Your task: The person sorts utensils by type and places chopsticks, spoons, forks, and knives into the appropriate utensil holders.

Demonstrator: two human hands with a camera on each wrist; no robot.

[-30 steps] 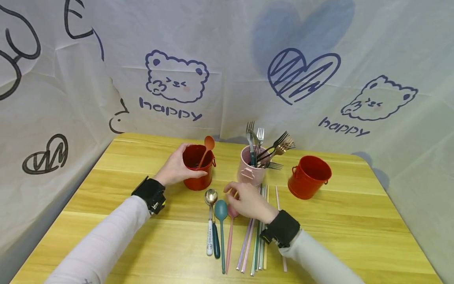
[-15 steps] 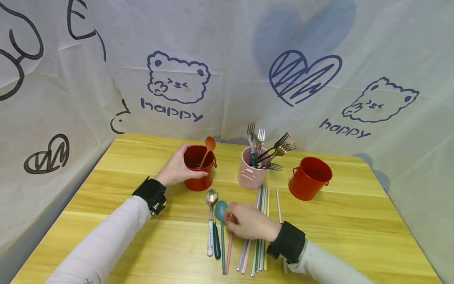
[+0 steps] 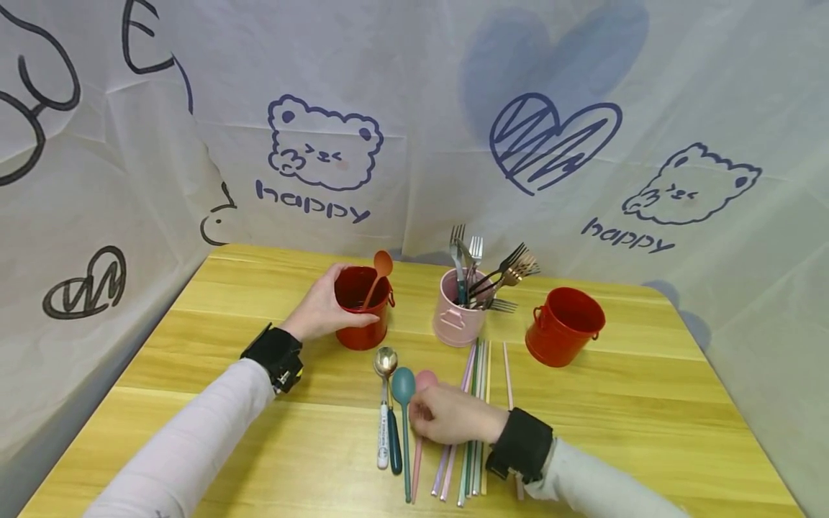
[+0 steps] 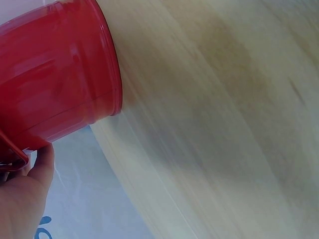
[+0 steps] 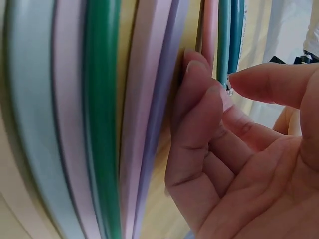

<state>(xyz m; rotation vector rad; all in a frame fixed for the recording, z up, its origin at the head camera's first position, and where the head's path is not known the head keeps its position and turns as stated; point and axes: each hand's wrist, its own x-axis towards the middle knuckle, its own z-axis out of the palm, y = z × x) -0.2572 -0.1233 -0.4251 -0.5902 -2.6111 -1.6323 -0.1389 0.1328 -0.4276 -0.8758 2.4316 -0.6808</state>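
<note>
My left hand (image 3: 329, 306) grips the left red bucket (image 3: 363, 337) around its side, thumb across the front below the rim. An orange spoon (image 3: 382, 265) leans inside with its bowl up. My right hand (image 3: 450, 414) is over the handle of a pink spoon (image 3: 426, 378) lying on the table. In the right wrist view the fingers are bent beside the pink handle (image 5: 211, 30), and a gap separates the thumb from the fingertips. Left of it lie a teal spoon (image 3: 404, 388), a white-handled spoon (image 3: 383, 435) and a spoon with a dark blue handle (image 3: 394, 446).
Several pastel chopsticks (image 3: 479, 374) lie under and beside my right wrist, one pink chopstick (image 3: 508, 367) farther right. A pink bucket (image 3: 456, 316) full of forks (image 3: 476, 252) stands at the back middle. Another red bucket (image 3: 560, 338) stands right of it on the wooden table (image 3: 660, 403).
My right hand has come down toward me from near the pink spoon's bowl to its handle. My left hand stays on the red bucket.
</note>
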